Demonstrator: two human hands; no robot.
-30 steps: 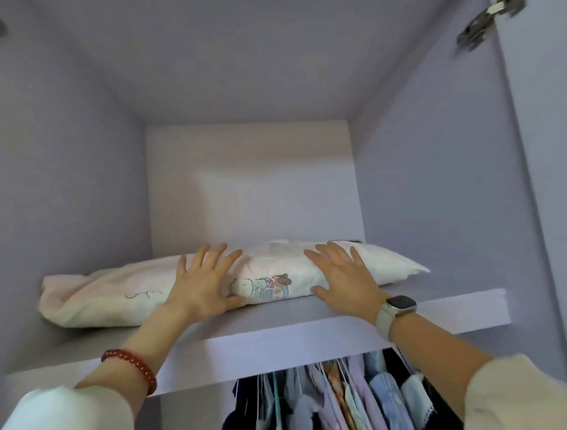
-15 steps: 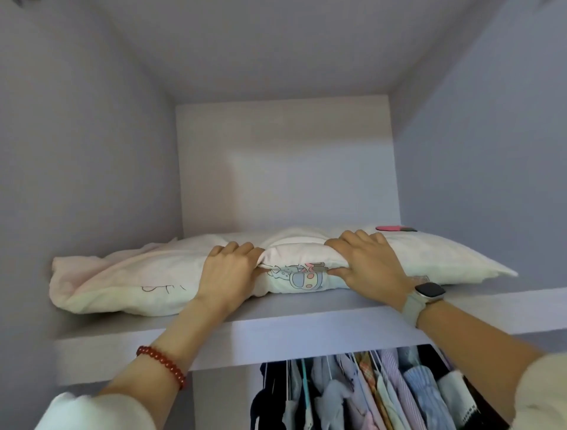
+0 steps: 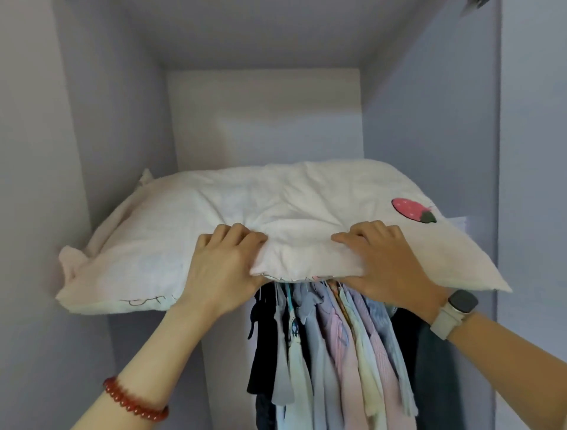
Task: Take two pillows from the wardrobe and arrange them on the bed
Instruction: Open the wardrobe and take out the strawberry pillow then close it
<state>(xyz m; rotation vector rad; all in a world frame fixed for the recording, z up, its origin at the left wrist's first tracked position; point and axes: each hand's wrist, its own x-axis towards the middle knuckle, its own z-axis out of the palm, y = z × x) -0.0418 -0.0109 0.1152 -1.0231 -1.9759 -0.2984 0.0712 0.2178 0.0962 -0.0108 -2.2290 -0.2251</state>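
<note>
A white pillow [image 3: 276, 208] with a pink strawberry patch [image 3: 411, 209] lies half out of the wardrobe's upper compartment, its front edge hanging past the shelf. My left hand [image 3: 224, 270] grips the front edge left of the middle, fingers curled into the fabric. My right hand [image 3: 386, 261], with a watch on the wrist, grips the same edge to the right. The pillow hides most of the shelf; only a bit of the shelf's right end [image 3: 458, 221] shows. No second pillow and no bed can be seen.
Lilac wardrobe walls close in on the left [image 3: 107, 138] and right [image 3: 429, 138]. Several shirts and dark garments hang [image 3: 331, 353] right under the pillow's front edge. A door hinge [image 3: 477, 3] shows at the top right.
Both hands went from lying flat on the pillow to gripping its front edge. The pillow has slid forward off the shelf toward me, and its top with the strawberry has come into sight.
</note>
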